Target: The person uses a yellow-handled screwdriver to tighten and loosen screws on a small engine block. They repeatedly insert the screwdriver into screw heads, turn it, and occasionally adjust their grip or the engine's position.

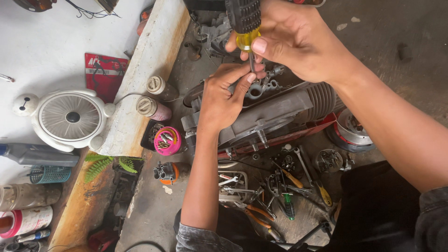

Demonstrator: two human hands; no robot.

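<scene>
Right hand (298,39) clamped on screwdriver (246,28); left hand (224,98) pinches its shaft at the engine (280,112). Likely driving a screw. Next needs steady downward pressure.

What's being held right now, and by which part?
The right hand holds a screwdriver by its black and yellow handle. The left hand pinches the metal shaft near the tip, resting on the grey engine casing.

right hand (291,39) gripping screwdriver (246,25), engine (275,114)

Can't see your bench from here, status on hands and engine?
Right hand gripping screwdriver, tip down at engine. Left hand steadying shaft, resting on engine. Nothing blocking; loose tools on floor below.
</scene>
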